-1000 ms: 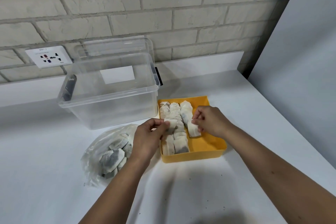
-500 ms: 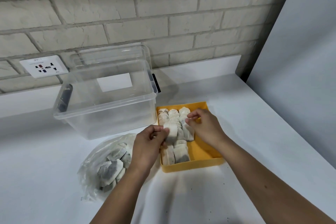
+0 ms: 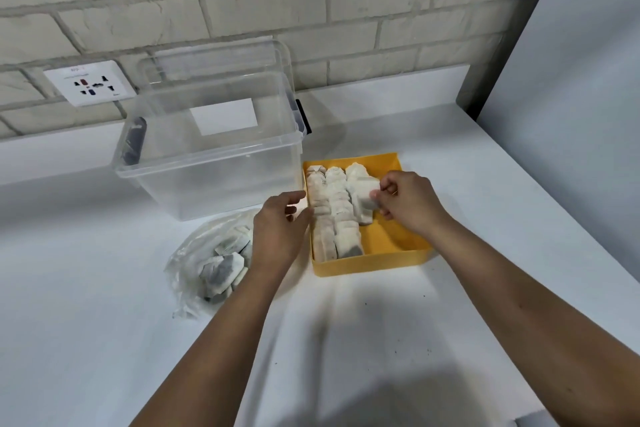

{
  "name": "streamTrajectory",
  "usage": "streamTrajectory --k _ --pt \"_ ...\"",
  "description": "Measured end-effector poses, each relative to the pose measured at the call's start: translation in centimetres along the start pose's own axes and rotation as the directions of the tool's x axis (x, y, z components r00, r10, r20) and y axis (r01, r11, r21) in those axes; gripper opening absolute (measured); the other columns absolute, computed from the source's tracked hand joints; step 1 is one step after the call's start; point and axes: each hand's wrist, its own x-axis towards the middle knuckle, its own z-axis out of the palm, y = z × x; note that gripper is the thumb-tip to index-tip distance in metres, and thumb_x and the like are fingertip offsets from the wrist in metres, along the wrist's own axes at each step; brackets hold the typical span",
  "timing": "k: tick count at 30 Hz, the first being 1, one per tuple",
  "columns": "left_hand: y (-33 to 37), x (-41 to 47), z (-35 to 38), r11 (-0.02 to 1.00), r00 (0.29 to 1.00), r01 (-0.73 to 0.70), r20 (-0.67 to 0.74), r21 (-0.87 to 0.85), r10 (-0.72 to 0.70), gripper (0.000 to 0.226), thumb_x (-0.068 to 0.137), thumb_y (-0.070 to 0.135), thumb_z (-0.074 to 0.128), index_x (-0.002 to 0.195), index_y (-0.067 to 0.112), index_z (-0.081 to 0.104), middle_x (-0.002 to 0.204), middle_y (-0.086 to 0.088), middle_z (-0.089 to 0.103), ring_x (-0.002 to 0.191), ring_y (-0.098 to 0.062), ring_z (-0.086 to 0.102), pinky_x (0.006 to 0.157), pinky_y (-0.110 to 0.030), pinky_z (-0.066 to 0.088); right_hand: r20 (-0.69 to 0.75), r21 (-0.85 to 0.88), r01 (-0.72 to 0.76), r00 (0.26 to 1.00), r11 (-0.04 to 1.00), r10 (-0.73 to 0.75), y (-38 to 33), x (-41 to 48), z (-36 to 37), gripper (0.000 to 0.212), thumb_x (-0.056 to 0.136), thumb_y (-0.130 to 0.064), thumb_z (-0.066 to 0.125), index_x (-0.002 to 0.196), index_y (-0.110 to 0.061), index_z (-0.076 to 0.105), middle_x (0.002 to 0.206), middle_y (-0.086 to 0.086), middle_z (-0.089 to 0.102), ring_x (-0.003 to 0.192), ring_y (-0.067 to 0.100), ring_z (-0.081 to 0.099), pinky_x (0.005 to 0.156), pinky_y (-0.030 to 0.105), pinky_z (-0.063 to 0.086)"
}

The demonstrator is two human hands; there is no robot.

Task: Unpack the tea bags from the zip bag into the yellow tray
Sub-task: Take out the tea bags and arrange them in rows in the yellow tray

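Hands have changed roles since half a second ago. The left hand (image 3: 280, 229) then pinched a tea bag over the middle row. It now holds nothing, with its fingers loosely curled and its thumb pointing at the left wall of the yellow tray (image 3: 370, 264), just left of centre frame. Whether its fingertips touch that wall cannot be told. The right hand (image 3: 410, 202) keeps its pinch: thumb and forefinger grip one white tea bag (image 3: 363, 198) at the near end of the right-hand row. The hand now sits a little further right, over the bare yellow floor of the tray.

Two full rows of tea bags (image 3: 333, 215) lie packed side by side along the tray's left half, as before. A shorter third row runs down from the far wall to the pinched one.

The zip bag (image 3: 194, 253) lies crumpled on the white counter (image 3: 346, 350) at lower left of the tray, partly under the left wrist. Several tea bags with dark contents are visible through its film, in the same place as before.

The clear plastic storage box (image 3: 207, 163) stands behind it, just beside the tray's far left corner. A wall socket (image 3: 90, 83) shows on the brick wall in the upper left. The whole scene sits higher in the frame than it did.
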Motion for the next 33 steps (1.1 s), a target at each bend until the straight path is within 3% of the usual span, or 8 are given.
streamTrajectory --k 3,10,15,18,22,27,30,33 --pt "-0.6 -0.2 -0.1 0.999 0.998 0.048 0.048 0.017 -0.049 0.032 0.091 0.02 0.069 0.122 0.016 0.069 0.118 0.002 0.072 0.096 -0.009 0.066 0.09 -0.022 0.048 0.103 -0.093 -0.06 0.992 0.994 0.069 1.1 0.3 1.2 0.015 0.091 -0.023 0.064 0.084 -0.01 0.06 0.082 0.012 0.07 0.078 0.03 0.066 0.08 0.045 0.056" --pt "-0.6 0.0 0.0 0.996 0.993 0.084 0.081 0.022 -0.086 0.03 0.088 0.019 0.07 0.118 0.021 0.072 0.093 0.009 0.072 0.084 -0.002 0.063 0.074 -0.007 0.041 0.176 -0.137 -0.173 0.965 0.975 0.196 1.3 1.4 3.1 0.023 0.09 -0.018 0.06 0.069 -0.013 0.051 0.078 0.015 0.072 0.076 0.031 0.069 0.081 0.045 0.057" --pt "-0.6 -0.1 -0.7 0.99 0.982 0.12 0.152 -0.073 -0.108 0.029 0.086 0.017 0.073 0.114 0.024 0.074 0.095 0.01 0.074 0.089 -0.004 0.069 0.084 -0.015 0.05 0.149 -0.105 -0.174 0.971 0.979 0.189 1.7 1.7 3.3 0.013 0.085 -0.021 0.068 0.087 -0.012 0.059 0.083 0.011 0.071 0.077 0.029 0.068 0.081 0.043 0.057" --pt "-0.2 -0.5 -2.6 0.957 0.971 0.16 0.212 -0.242 -0.109 0.027 0.088 0.007 0.07 0.108 0.024 0.074 0.094 0.004 0.077 0.095 -0.016 0.073 0.093 -0.031 0.057 0.094 -0.116 -0.159 0.981 0.98 0.17 1.7 1.3 2.8 0.037 0.08 -0.031 0.075 0.109 -0.015 0.057 0.102 0.005 0.067 0.091 0.025 0.064 0.079 0.034 0.053" --pt "-0.1 -1.2 -7.3 0.939 0.995 0.077 0.079 -0.334 -0.054 0.026 0.09 0.004 0.068 0.108 0.022 0.074 0.094 0.0 0.078 0.095 -0.025 0.072 0.091 -0.038 0.058 -0.017 -0.045 -0.019 1.0 0.999 0.018 -0.3 0.1 2.0 0.049 0.079 -0.032 0.076 0.121 -0.016 0.056 0.115 0.004 0.06 0.099 0.018 0.058 0.075 0.024 0.04" --pt "-2.0 -2.7 -12.4 0.995 0.988 0.021 -0.148 -0.1 -0.036 0.021 0.088 0.014 0.071 0.098 0.032 0.076 0.086 0.014 0.076 0.084 -0.015 0.07 0.085 -0.023 0.053 0.063 0.33 0.106 0.989 0.938 -0.134 -6.0 -3.3 3.7 0.027 0.081 -0.025 0.076 0.106 -0.024 0.065 0.089 -0.013 0.062 0.071 0.007 0.061 0.07 0.023 0.051" --pt "-3.6 -4.1 -13.1 0.996 0.993 0.054 -0.108 0.064 -0.047 0.019 0.087 0.016 0.072 0.093 0.034 0.075 0.084 0.01 0.076 0.077 -0.01 0.069 0.078 -0.016 0.051 0.256 0.435 0.114 0.936 0.893 -0.244 -8.0 -5.3 6.7 0.022 0.082 -0.018 0.075 0.102 -0.024 0.067 0.087 -0.01 0.066 0.072 0.009 0.063 0.076 0.027 0.055" --pt "-5.6 -5.0 -12.2 0.954 0.999 0.046 -0.014 0.296 -0.044 0.017 0.088 0.022 0.071 0.098 0.034 0.076 0.086 0.01 0.076 0.08 -0.01 0.069 0.081 -0.028 0.055 0.384 0.422 0.144 0.866 0.895 -0.321 -8.8 -6.7 9.9 0.021 0.086 -0.009 0.069 0.105 -0.019 0.069 0.092 -0.006 0.069 0.081 0.007 0.065 0.08 0.02 0.053"
